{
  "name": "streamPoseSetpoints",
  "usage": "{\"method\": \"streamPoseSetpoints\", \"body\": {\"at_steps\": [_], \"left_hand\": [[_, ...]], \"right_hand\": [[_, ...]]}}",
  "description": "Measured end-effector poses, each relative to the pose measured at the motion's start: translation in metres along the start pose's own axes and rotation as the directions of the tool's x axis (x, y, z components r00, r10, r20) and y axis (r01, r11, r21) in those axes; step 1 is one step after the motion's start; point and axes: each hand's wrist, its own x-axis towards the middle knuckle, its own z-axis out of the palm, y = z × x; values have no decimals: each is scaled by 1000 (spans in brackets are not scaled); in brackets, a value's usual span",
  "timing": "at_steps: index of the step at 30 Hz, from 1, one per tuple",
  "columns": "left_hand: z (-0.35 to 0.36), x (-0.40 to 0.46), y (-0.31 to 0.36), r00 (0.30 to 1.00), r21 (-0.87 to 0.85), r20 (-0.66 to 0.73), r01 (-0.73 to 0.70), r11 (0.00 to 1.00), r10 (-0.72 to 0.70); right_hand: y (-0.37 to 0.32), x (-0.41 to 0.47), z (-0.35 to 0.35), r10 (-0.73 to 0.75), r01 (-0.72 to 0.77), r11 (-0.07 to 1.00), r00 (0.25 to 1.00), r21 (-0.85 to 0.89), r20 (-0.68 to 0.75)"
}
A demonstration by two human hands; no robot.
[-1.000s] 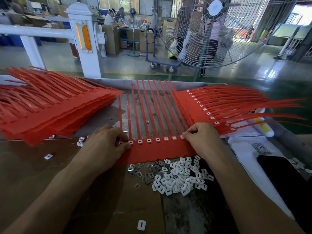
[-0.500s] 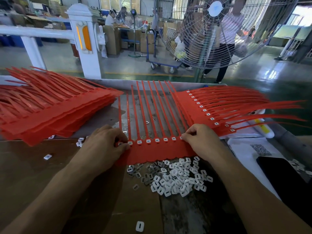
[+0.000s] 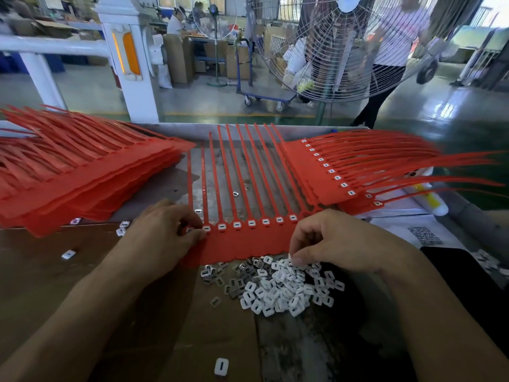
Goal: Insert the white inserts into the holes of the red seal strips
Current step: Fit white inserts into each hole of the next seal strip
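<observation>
Showing eight strips on one red sheet (image 3: 242, 245), seven holding inserts (image 3: 237, 224).

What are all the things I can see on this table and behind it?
Seal strip sheet: one, red, middle, white inserts along its row of holes.
Unfilled sheets: stack, red, left.
Filled sheets: stack, red, right.
Loose inserts: pile, white, plus grey metal clips beside.
Fan: one, wire-caged, behind table.
Cart: one, blue, on floor.
Left hand: presses sheet's left end.
Right hand: fingertips in insert pile.
</observation>
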Motion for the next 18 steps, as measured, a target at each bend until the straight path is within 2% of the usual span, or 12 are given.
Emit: {"method": "streamPoseSetpoints", "body": {"at_steps": [9,18], "left_hand": [[0,0,0,1000,-11,8,14,1000,-14],[1,0,1,1000,-22,22,18,1000,-18]], "right_hand": [[3,1,2,-7,6,999,999,-39,-35],[1,0,5,-38,39,998,999,-59,22]]}}
